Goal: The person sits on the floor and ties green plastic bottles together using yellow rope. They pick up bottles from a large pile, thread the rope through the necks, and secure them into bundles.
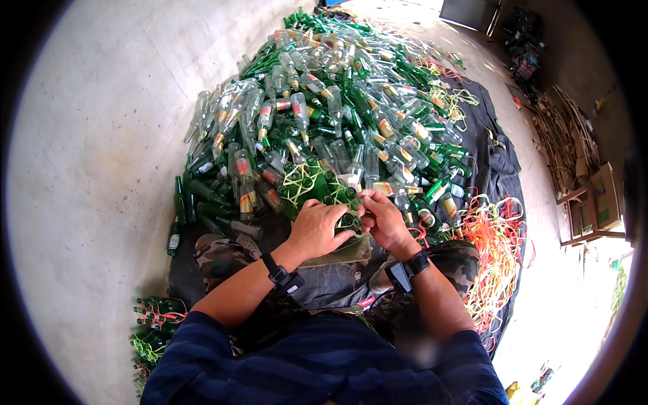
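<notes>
Upright green bottles stand in a tight bundle in front of me, with yellow-green plastic strap laced in a web around their necks. My left hand is curled over the near left side of this bundle, its thumb and fingers about the bottle necks. At the bundle's right edge my right hand has thumb and forefinger pinched together, seemingly on a strap end; its other fingers are bent in. What lies under both palms is hidden. Beneath the bundle shows the edge of a flat, pale board.
A large heap of loose clear and green bottles spreads beyond, against the wall. Red and yellow-green straps lie piled on dark sheeting at right. Strapped green bottles stand behind my left elbow. Cardboard leans far right.
</notes>
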`<control>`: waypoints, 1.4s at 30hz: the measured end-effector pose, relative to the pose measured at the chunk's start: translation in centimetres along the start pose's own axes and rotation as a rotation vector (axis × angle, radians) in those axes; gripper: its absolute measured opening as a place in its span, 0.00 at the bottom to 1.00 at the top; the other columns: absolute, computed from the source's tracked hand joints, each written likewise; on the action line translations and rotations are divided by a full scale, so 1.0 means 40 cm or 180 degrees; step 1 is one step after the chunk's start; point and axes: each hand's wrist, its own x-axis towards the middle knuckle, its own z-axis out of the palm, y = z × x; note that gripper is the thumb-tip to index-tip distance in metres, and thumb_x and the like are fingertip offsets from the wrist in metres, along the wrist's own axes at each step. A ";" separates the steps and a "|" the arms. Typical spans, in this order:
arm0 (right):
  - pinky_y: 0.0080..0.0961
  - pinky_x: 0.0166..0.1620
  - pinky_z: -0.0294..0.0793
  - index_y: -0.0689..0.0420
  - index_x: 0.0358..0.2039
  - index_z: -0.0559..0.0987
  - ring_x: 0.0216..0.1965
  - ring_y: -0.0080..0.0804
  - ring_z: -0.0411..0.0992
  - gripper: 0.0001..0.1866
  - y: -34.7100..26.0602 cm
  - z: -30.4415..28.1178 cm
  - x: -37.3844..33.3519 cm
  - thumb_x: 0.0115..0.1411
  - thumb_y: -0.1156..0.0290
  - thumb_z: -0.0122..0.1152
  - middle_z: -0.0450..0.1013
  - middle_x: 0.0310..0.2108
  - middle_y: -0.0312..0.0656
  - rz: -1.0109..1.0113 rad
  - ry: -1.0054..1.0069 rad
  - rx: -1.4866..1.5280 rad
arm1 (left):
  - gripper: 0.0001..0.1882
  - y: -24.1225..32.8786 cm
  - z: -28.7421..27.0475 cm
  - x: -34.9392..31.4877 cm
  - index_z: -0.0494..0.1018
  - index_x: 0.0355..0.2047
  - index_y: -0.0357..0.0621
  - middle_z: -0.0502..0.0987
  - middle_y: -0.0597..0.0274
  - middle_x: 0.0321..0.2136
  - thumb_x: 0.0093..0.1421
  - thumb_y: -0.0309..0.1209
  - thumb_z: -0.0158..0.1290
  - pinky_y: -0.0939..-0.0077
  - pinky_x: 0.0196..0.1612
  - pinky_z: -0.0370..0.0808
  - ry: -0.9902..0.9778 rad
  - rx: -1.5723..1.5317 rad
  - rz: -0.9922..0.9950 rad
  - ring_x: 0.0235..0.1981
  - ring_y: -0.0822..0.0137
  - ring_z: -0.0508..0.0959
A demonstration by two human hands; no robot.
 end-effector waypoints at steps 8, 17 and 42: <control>0.21 0.22 0.56 0.55 0.49 0.73 0.18 0.18 0.55 0.08 0.009 0.009 0.010 0.73 0.69 0.52 0.63 0.23 0.29 0.0259 0.0227 -0.0338 | 0.23 -0.009 0.022 -0.001 0.75 0.48 0.44 0.83 0.59 0.34 0.59 0.44 0.67 0.61 0.49 0.71 -0.0019 0.0141 -0.0055 0.37 0.58 0.83; 0.22 0.23 0.62 0.58 0.48 0.75 0.20 0.18 0.60 0.10 0.026 0.028 0.009 0.71 0.67 0.53 0.64 0.23 0.28 0.0405 0.0350 -0.1038 | 0.20 -0.020 0.019 -0.010 0.77 0.43 0.45 0.83 0.60 0.32 0.59 0.45 0.65 0.63 0.46 0.72 0.0016 0.0360 -0.0028 0.35 0.59 0.83; 0.21 0.21 0.65 0.59 0.36 0.78 0.19 0.21 0.66 0.07 -0.014 0.033 0.034 0.66 0.68 0.55 0.71 0.22 0.33 0.0267 0.0318 -0.2247 | 0.49 -0.181 -0.097 -0.003 0.65 0.69 0.45 0.65 0.44 0.68 0.52 0.53 0.70 0.49 0.67 0.67 -0.0509 0.0406 -0.0804 0.66 0.41 0.69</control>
